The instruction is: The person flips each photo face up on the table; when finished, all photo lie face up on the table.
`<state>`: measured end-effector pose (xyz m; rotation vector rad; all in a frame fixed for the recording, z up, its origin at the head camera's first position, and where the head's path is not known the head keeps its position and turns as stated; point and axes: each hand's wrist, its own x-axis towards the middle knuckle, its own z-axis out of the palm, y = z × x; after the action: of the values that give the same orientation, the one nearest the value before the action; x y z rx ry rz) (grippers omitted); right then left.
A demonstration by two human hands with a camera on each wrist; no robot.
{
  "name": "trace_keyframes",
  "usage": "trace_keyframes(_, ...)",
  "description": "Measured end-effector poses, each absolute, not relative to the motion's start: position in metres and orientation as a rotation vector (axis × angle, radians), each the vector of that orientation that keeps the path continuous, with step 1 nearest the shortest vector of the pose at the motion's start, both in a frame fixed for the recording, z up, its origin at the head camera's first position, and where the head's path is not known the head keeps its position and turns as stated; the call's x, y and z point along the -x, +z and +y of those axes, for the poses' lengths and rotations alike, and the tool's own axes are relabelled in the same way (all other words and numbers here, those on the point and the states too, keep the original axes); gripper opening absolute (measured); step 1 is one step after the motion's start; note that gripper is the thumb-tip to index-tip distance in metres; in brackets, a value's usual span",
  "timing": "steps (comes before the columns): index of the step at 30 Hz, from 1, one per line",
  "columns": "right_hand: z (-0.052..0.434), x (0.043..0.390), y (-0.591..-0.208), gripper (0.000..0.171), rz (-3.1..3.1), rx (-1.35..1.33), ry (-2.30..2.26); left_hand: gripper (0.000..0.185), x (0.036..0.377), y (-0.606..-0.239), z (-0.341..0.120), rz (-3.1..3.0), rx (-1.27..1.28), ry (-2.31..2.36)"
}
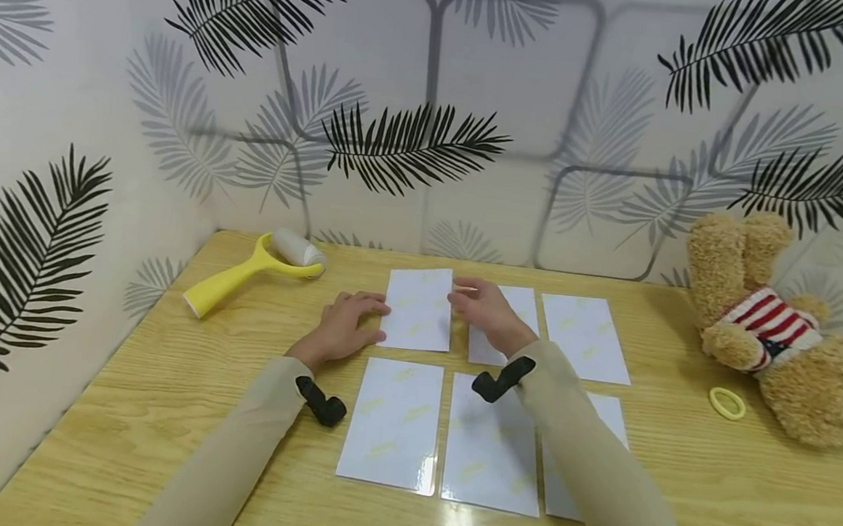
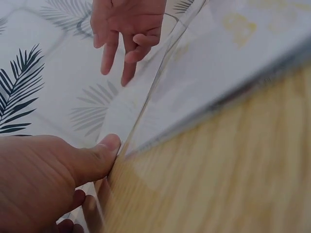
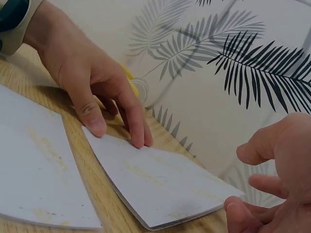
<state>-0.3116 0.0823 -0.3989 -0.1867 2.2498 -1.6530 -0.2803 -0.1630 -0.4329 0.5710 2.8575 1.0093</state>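
Hands first: your left hand (image 1: 341, 327) is resting its fingertips (image 3: 138, 138) on the left edge of the top-left sheet (image 1: 419, 309), fingers fairly straight, thumb (image 2: 104, 148) against that edge. Your right hand (image 1: 485, 309) is hovering just past the sheet's right edge, fingers loosely curled and holding nothing; from the right wrist view it looks apart from the paper, though the head view alone cannot settle that.

To do this step well, you are best keeping the left fingertips pressing lightly and flat, so the sheet is pinned without sliding or buckling, while the right hand is coming in low at the opposite edge. The sheet looks glossy and thin, so I judge it will slip easily on the wooden surface (image 1: 153, 407); a hard push could skew it toward its neighbours.

Seen from between your hands, the sheet is lying dead centre, with the left hand at 9 o'clock and the right at 3 o'clock. A second sheet (image 1: 495, 324) is lying under your right hand, a third (image 1: 585, 336) further out at 3, and a lower row (image 1: 392, 423) at 6. A yellow roller (image 1: 255, 269) is resting well apart at 10 o'clock.
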Motion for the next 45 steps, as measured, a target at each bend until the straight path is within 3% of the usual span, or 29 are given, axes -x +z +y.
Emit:
trace_keyframes(18,0.066,0.306,-0.405,0.04,2.338,0.423,-1.556,0.041,0.28,-0.434,-0.164,2.845,-0.552,1.048)
trace_keyframes(23,0.063,0.304,-0.4,0.043,2.374,0.402,-1.559,0.055,0.285,-0.435,-0.167,2.812,-0.47,1.094)
trace_keyframes(29,0.065,0.303,-0.397,0.047,2.338,0.374,-1.714,0.068,0.287,-0.427,-0.166,2.482,-0.222,1.512)
trace_keyframes(38,0.065,0.301,-0.393,0.047,2.274,0.431,-1.788,0.059,0.284,-0.411,-0.156,1.932,-0.094,2.112)
trace_keyframes(45,0.063,0.302,-0.396,0.046,2.379,0.386,-1.635,0.054,0.28,-0.405,-0.15,1.973,-0.097,2.175)
